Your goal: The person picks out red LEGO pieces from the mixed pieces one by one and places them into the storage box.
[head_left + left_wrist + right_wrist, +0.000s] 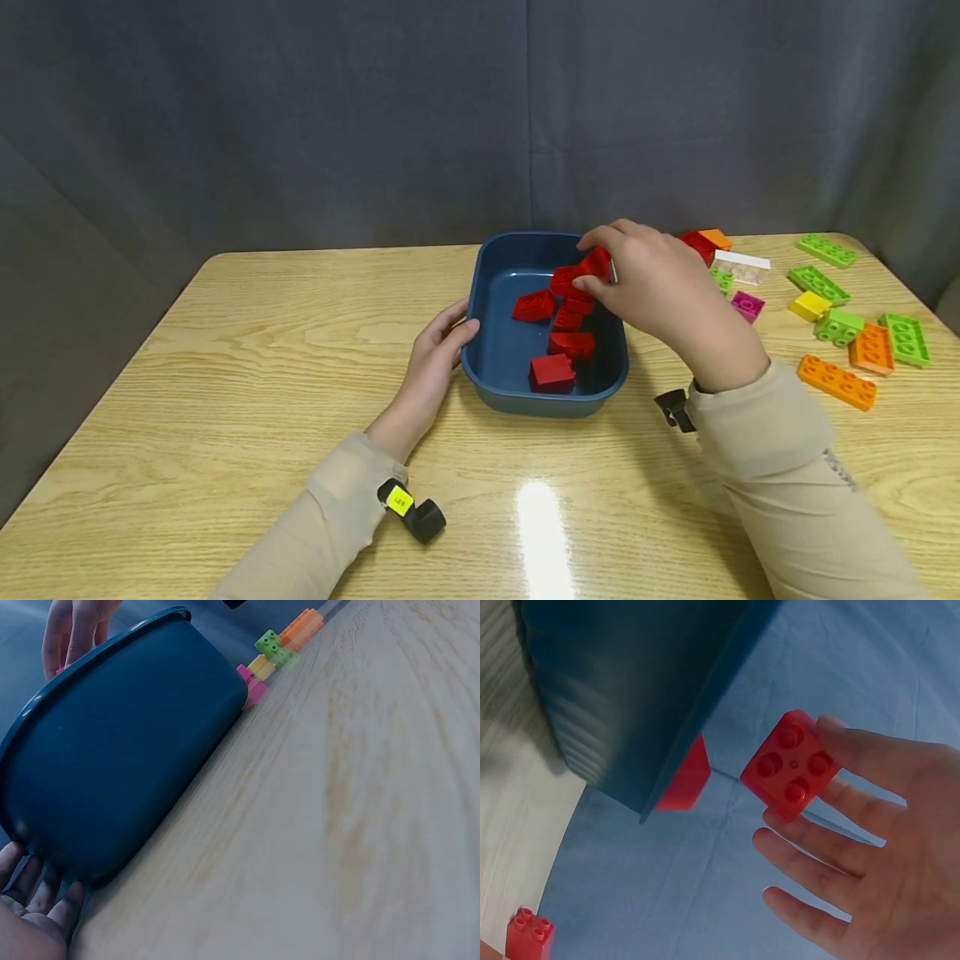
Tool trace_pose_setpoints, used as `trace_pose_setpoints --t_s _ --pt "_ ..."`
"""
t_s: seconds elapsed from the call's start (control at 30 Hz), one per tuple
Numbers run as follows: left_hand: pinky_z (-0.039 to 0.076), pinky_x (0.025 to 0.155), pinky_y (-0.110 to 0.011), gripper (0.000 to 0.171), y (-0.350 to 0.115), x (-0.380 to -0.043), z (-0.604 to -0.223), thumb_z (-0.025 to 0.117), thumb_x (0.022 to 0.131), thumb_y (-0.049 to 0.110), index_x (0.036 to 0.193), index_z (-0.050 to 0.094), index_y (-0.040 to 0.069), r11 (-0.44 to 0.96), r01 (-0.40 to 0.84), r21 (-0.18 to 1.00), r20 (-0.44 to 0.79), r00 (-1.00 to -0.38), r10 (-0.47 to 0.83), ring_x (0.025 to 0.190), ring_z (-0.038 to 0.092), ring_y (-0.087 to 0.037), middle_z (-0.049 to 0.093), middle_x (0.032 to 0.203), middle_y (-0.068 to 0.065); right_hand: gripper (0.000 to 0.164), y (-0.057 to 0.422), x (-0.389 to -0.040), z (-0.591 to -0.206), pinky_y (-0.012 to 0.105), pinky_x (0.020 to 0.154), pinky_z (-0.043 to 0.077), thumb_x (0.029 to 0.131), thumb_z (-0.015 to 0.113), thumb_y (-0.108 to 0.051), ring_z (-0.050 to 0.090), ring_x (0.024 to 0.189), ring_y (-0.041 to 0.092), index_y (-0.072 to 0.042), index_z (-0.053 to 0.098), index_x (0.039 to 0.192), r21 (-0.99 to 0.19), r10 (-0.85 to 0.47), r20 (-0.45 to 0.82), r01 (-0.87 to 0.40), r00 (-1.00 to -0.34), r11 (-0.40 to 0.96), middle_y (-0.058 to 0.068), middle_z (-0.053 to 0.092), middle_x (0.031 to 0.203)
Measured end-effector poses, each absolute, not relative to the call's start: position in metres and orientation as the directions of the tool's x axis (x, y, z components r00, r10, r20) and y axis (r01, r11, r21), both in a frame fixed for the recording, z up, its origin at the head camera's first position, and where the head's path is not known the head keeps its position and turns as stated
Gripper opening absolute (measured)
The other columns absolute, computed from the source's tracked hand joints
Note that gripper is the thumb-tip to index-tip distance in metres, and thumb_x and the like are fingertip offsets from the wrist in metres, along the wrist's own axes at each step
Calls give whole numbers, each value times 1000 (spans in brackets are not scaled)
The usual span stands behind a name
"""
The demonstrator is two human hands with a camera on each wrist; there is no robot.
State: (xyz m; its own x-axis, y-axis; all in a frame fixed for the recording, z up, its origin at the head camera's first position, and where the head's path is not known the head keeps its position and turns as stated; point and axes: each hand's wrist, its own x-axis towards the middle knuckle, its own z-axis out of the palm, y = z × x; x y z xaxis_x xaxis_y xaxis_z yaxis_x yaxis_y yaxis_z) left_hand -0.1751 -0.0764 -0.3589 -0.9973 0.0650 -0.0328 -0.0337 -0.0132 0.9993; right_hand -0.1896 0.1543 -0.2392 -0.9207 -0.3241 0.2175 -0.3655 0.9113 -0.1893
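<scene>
A dark blue plastic bin (486, 367) stands on the wooden table. My left hand (433, 354) holds its left side, thumb at the rim and fingers along the outer wall; in the left wrist view these fingers (46, 889) lie against the bin. Over the bin's far right part, my right hand (656, 283) pinches a red toy brick (791, 765) with four studs between thumb and fingers. Inside lie several red bricks, among them a square one (552, 373), a sloped one (533, 306) and a rounded one (572, 345).
Several loose bricks lie on the right of the table: an orange long brick (837, 382), a green plate (906, 338), a yellow brick (809, 306), a magenta brick (747, 306), a white brick (741, 267) and a red brick (699, 247). A grey curtain (375, 125) hangs behind.
</scene>
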Motion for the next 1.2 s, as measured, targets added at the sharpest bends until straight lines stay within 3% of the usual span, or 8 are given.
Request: trace_pose_setpoints --t_s 0.17,0.33,0.9,1.2 --pt "37 111 -44 48 -77 -175 -359 52 93 32 138 47 18 -15 -35 999 -34 -997 67 123 47 -16 47 144 -3 42 148 -191 -244 44 69 49 81 69 -29 57 83 27 -8 63 117 -165 -349 226 -389 -909 907 15 65 111" --pt "36 111 -45 47 -77 -173 -357 52 93 32 138 47 18 -19 -24 1000 -22 -998 66 123 47 -18 47 144 -5 43 143 -192 -248 43 73 53 81 70 -29 58 89 28 -8 63 117 -159 -370 218 -407 -903 899 16 66 113" --pt "36 111 -45 47 -76 -174 -358 51 93 29 138 47 16 -25 -19 1000 -17 -997 73 122 48 -19 47 143 -6 41 132 -194 -263 45 73 55 78 72 -28 61 86 27 -6 65 113 -122 -444 230 -478 -866 870 14 68 104" --pt "36 111 -44 47 -76 -174 -358 51 93 30 138 47 16 -23 -22 999 -20 -997 70 122 48 -17 47 144 -5 42 131 -195 -266 46 78 55 79 71 -27 60 90 28 -5 65 114 -122 -450 213 -480 -867 869 15 68 108"
